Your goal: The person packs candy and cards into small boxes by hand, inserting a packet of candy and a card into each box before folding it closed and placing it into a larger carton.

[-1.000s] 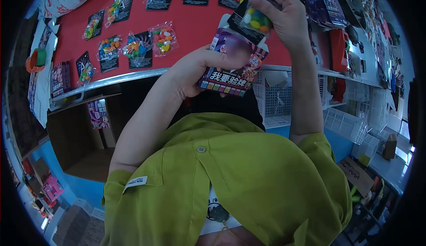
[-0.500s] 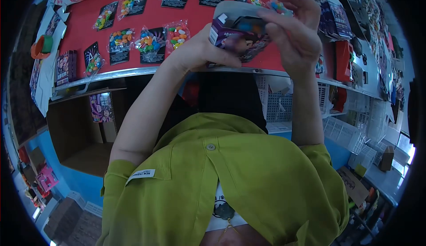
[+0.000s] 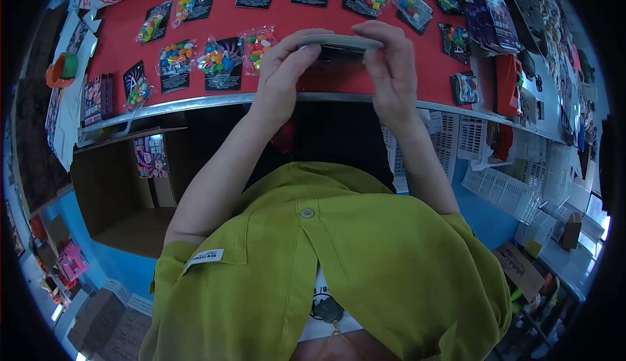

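Observation:
Between my hands is a small printed cardboard box [image 3: 342,40], tipped so that mainly its pale top flap edge shows and the rest is dark or hidden. My left hand [image 3: 280,81] grips its left end, thumb on the near side. At the right end, my right hand [image 3: 396,71] pinches the box with thumb and fingers. It is held above the near edge of the red table [image 3: 228,25]. Close to my left hand lies a clear bag of colourful candy-like pieces [image 3: 257,43]; a similar bag on a black card [image 3: 222,61] is beside it.
More candy-like packs [image 3: 176,61] on black cards lie in rows across the table. At right are a stack of purple printed boxes [image 3: 492,22] and a red tray [image 3: 507,84]. An open brown carton [image 3: 124,211] stands below left; white plastic baskets [image 3: 499,191] are below right.
The box has tilted from showing its printed purple side to nearly edge-on. My right hand has come down and left onto its right end, and my left hand has shifted left.

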A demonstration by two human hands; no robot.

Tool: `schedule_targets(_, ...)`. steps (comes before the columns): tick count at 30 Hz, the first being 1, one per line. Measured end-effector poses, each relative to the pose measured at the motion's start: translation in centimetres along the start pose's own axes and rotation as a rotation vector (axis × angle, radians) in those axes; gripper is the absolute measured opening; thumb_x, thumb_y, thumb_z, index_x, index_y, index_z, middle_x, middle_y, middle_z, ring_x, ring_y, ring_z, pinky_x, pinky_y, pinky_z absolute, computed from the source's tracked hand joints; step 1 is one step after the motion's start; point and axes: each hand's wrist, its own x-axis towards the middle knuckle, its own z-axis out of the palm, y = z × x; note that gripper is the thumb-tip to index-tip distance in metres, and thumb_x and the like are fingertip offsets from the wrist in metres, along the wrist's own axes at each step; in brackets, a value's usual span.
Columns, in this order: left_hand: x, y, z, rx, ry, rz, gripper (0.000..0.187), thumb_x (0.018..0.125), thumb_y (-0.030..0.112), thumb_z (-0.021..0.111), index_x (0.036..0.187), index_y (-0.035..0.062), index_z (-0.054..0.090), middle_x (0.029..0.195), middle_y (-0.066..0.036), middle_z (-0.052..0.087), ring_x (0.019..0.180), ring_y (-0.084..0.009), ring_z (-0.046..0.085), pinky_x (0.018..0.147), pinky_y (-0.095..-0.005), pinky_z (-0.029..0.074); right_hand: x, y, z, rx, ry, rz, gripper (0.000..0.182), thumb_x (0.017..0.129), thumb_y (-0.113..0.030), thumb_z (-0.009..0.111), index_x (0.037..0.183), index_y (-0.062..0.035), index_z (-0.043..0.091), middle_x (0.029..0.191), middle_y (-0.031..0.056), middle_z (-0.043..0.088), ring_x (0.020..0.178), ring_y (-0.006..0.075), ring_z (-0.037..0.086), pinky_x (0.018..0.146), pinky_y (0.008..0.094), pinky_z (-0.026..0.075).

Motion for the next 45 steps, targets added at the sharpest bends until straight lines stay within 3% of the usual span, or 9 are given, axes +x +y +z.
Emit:
schedule_targets(2,-0.1,-0.2,0.0,-0.009,0.041,-0.059,0.03,0.087,0.01,0.049,0.112,-0.0013,0.06,0.098,-0.01,0.065,0.092,-0.0164,0.062,0.085,-0.0299,0.049,0.6,-1.4,0.6,1.092,0.3,0.554,0.025,0.088,0.003,0.046,0.112,-0.0012,0.053,0.115,0.0117,0.053,0.102,0.0193,0.056,0.09,0.0279,0.044)
schedule_targets(3,0.0,0.0,0.2,-0.007,0.045,-0.06,0.03,0.087,0.01,0.049,0.112,-0.0013,0.06,0.098,-0.01,0.065,0.092,-0.0164,0.062,0.085,-0.0299,0.049,0.6,-1.2,0.7,1.096,0.298,0.556,0.025,0.088,0.003,0.046,0.112,-0.0012,0.053,0.115,0.0117,0.053,0.102,0.0193,0.056,0.09,0.0279,0.044)
schedule_targets(9,0.8,0.6,-0.5,-0.105,0.027,-0.164,0.023,0.085,0.004,0.052,0.105,-0.0001,0.063,0.1,-0.008,0.064,0.095,-0.0147,0.061,0.082,-0.0285,0.05,-0.4,0.2,0.2,1.058,0.135,0.632,0.027,0.089,0.003,0.044,0.114,-0.0008,0.054,0.11,0.0108,0.058,0.102,0.0182,0.057,0.088,0.0288,0.046)
schedule_targets(12,1.0,0.8,-1.9,0.356,-0.09,0.235,0.022,0.084,0.007,0.061,0.106,0.0028,0.064,0.103,-0.008,0.064,0.095,-0.0178,0.062,0.082,-0.0306,0.051,-1.4,1.1,-0.1,0.337,-0.013,0.283,0.027,0.089,-0.004,0.052,0.116,-0.0038,0.054,0.111,0.0099,0.058,0.1,0.0203,0.058,0.086,0.0308,0.048)
schedule_targets(14,1.6,0.8,-3.5,1.219,-0.235,0.845,0.026,0.082,0.012,0.066,0.107,0.0053,0.064,0.106,-0.01,0.063,0.095,-0.0219,0.062,0.081,-0.0315,0.052,-1.9,1.9,-0.2,-0.371,-0.067,-0.178,0.034,0.086,-0.011,0.06,0.119,-0.0064,0.054,0.111,0.0085,0.059,0.101,0.0226,0.057,0.085,0.0325,0.048)
schedule_targets(18,1.0,1.5,-2.7,1.158,-0.21,0.845,0.027,0.08,0.012,0.068,0.106,0.0054,0.065,0.102,-0.012,0.063,0.09,-0.025,0.063,0.074,-0.0308,0.053,-1.3,0.9,-0.5,-0.345,-0.071,-0.172,0.038,0.083,-0.013,0.064,0.119,-0.0076,0.056,0.11,0.0079,0.06,0.099,0.0236,0.057,0.083,0.0333,0.047)
schedule_targets(20,0.7,1.8,-2.5,0.983,-0.239,0.558,0.033,0.078,0.013,0.07,0.11,0.0068,0.064,0.105,-0.013,0.064,0.094,-0.0237,0.064,0.076,-0.0308,0.053,-1.3,1.1,-0.5,-0.119,-0.037,-0.052,0.034,0.082,-0.012,0.065,0.116,-0.0091,0.06,0.109,0.0065,0.061,0.097,0.0216,0.057,0.082,0.033,0.045)
schedule_targets(38,0.9,1.6,-1.7,0.751,-0.183,0.458,0.017,0.08,0.014,0.069,0.093,0.0019,0.068,0.077,-0.008,0.066,0.07,-0.0199,0.065,0.061,-0.0267,0.051,-1.0,0.4,-1.3,0.403,-0.039,0.313,0.018,0.084,-0.014,0.065,0.101,-0.0096,0.07,0.092,0.0028,0.066,0.09,0.0157,0.056,0.081,0.0281,0.039)
schedule_targets(45,0.4,0.9,-1.1,0.834,-0.129,0.687,0.014,0.08,0.008,0.067,0.092,0.0008,0.067,0.086,-0.011,0.066,0.075,-0.0229,0.066,0.066,-0.029,0.053,-0.4,0.8,-2.1,-0.192,-0.106,-0.08,0.02,0.084,-0.014,0.065,0.103,-0.0085,0.069,0.092,0.0036,0.067,0.089,0.0171,0.057,0.076,0.0286,0.042)
